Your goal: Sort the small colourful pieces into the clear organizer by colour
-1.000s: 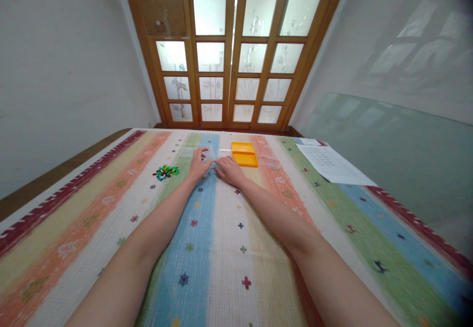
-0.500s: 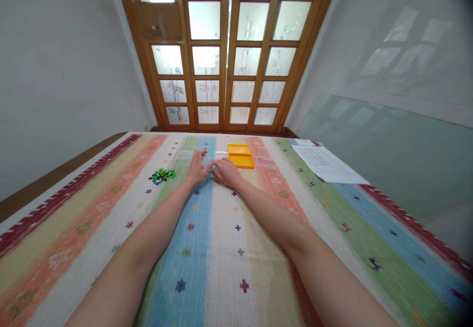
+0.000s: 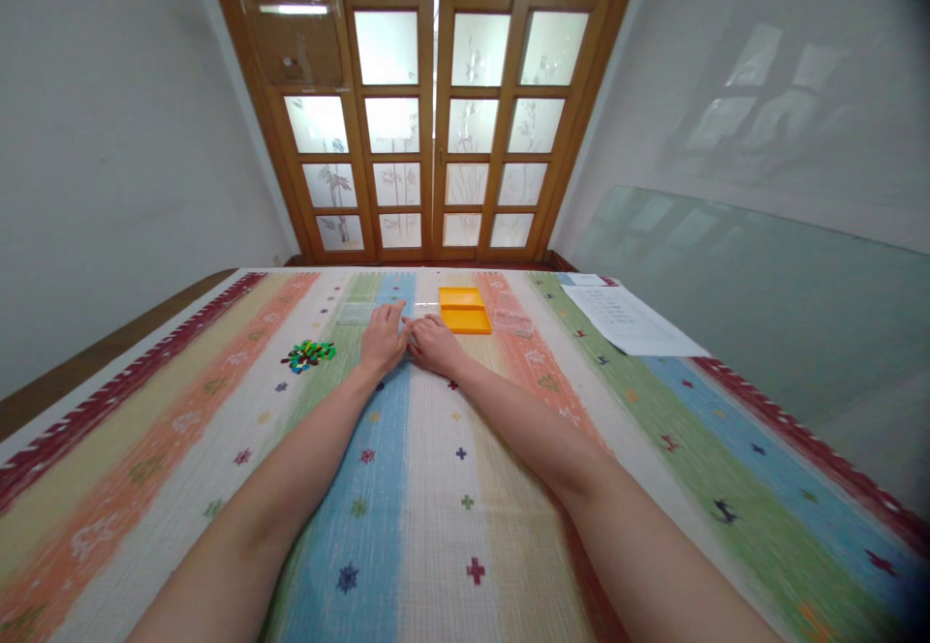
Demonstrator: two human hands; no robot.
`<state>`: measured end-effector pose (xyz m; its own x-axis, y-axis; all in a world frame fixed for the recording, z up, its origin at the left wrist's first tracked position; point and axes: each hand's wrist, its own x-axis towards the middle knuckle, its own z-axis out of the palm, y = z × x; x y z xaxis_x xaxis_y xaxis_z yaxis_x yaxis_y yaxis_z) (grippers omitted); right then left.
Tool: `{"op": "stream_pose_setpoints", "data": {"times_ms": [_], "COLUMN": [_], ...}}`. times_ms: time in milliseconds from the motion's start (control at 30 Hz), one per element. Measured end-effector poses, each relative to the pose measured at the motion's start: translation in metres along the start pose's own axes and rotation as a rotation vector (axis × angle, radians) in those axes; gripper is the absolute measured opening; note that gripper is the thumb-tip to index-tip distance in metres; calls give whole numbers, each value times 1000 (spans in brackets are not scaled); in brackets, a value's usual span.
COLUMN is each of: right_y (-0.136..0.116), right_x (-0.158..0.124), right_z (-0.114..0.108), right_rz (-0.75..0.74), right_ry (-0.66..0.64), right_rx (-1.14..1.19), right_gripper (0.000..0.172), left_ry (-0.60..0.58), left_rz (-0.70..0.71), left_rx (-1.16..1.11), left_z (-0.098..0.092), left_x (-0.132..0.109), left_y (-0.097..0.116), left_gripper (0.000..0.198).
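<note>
Over on the left, a loose heap of small green, brown and blue pieces sits on the multicoloured striped cloth; next, a flat, clear plastic container just beside the left hand — fingers half curled, any hold hidden. Close alongside, the right hand, fingers bent inward — can't tell what it grips — near an open yellow-orange plastic box.

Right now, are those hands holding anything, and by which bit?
I can't tell: the left hand and right hand are close together, and anything between them is hidden or too small to see.
</note>
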<state>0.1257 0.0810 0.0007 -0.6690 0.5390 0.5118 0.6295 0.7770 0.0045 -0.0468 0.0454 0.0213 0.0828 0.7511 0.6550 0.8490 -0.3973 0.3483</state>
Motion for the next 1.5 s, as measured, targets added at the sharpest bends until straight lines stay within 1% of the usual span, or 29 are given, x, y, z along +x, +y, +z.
{"op": "stream_pose_setpoints", "data": {"times_ms": [67,133,267,367,467,633,700,733,833,900,1033,1100,1167,1233,1333,1433,1500], "right_y": [-2,-6,-16,-22,-24,-24,-24,-23,-15,-7,11,19,24,28,31,33,34], "right_x": [0,0,3,5,4,2,3,3,4,4,0,-2,-3,-4,-5,-5,-6], "right_z": [-3,-7,-13,-13,-9,-4,-5,-6,-12,-16,-21,-21,-22,-23,-23,-23,-21], "right_rz": [-46,-86,-95,-87,-60,7,60,112,300,374,436,464,490,508,533,556,553], "right_ry": [11,32,36,-5,-22,-43,-57,-56,-10,46,228,314,370,400,422,420,409], "right_rx": [-12,-19,-46,-47,-18,32,35,32,33,65,192,256,307,345,378,395,409], "right_gripper": [42,38,34,36,38,35,37,38,42,42,39,39,38,37,36,36,36], "left_ry": [18,60,131,128,111,134,134,130,105,85,25,-14,-62,-104,-129,-186,-205], "left_rz": [1,-21,-147,-253,-327,-359,-365,-364,-328,-292,-251,-228,-205,-203,-219,-210,-239], "left_rx": [8,-24,-80,-92,-118,-172,-194,-209,-282,-372,-620,-659,-664,-700,-765,-735,-687], "left_z": [0,1,2,0,-1,0,0,0,1,2,6,7,9,12,15,18,19], "left_x": [0,-1,-1,-1,0,2,2,1,-1,-2,-4,-3,-3,-2,-2,-3,-3], "left_y": [-3,-6,-13,-14,-12,-5,-3,-2,-1,-1,-5,-8,-11,-13,-16,-19,-22], "left_gripper": [52,55,56,53,51,49,48,47,42,39,36,35,33,32,35,36,36]}}
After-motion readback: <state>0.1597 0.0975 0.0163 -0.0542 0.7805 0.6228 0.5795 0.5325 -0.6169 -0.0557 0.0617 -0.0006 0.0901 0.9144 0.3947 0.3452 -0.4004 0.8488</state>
